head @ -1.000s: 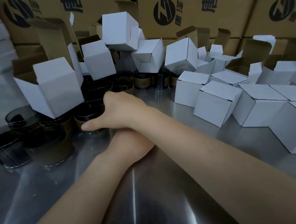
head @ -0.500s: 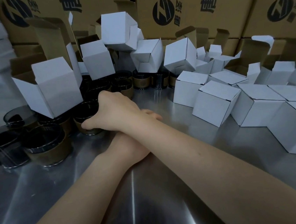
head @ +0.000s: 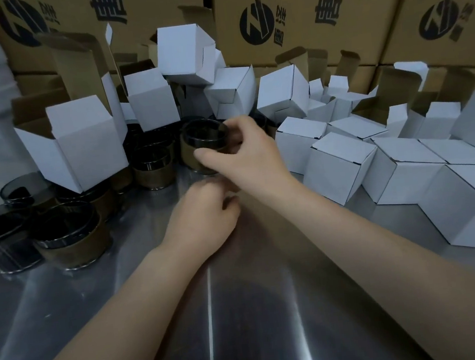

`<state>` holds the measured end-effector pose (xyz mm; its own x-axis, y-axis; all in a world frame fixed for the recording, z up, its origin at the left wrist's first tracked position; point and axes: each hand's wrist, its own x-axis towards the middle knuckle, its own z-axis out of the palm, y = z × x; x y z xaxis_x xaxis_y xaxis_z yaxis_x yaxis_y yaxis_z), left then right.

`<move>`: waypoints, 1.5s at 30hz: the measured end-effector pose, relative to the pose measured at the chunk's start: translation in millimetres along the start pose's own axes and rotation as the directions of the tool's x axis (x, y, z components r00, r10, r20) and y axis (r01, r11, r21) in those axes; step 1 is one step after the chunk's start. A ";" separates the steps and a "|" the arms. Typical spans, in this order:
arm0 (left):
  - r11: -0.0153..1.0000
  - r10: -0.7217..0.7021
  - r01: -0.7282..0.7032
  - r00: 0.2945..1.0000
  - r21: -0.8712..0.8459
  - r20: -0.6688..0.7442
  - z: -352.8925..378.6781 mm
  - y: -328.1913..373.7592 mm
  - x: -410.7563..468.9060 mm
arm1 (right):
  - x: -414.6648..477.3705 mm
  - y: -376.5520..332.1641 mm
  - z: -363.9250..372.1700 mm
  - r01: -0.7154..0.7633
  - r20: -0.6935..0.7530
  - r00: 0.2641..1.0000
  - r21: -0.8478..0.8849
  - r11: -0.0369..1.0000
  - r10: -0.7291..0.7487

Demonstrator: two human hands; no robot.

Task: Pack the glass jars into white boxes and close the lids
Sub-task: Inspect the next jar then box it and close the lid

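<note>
Glass jar (head: 204, 142), dark with a brown band, sits toward the table's (head: 244, 311) far edge in the right hand (head: 245, 155), with thumb and fingers (head: 235, 125) wrapped round its wall. Left hand (head: 202, 215) lies curled, nothing visibly held. The jar looks rigid, slick and breakable, so grip the banded side.

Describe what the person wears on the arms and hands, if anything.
Nothing shows. The left hand and right hand are bare, with no gloves or rings in view. The left forearm and right forearm are bare too, with no sleeve, watch or band in view.
</note>
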<state>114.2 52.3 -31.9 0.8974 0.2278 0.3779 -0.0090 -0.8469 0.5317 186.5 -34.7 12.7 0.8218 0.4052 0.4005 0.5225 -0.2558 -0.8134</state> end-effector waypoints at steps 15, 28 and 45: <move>0.987 -0.046 0.018 0.983 -0.161 -0.177 2.4 -7.0 5.2 | -14.3 49.1 -15.7 -0.008 -0.036 0.999 0.189 0.982 0.015; 0.978 -0.025 -0.019 0.979 -0.210 -0.202 0.3 -6.9 4.7 | -19.3 52.8 -13.8 0.019 0.004 1.000 0.265 0.964 -0.021; 0.959 -0.011 -0.066 0.964 -0.277 -0.266 -0.3 -9.9 6.2 | -21.2 49.8 -10.6 0.221 -0.057 0.975 0.212 0.952 -0.214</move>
<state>119.8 62.2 -34.6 0.7474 0.3566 0.5605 -0.1900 -0.6937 0.6948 197.5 -65.3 -31.9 0.7027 0.4001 0.5884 0.6308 0.0324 -0.7753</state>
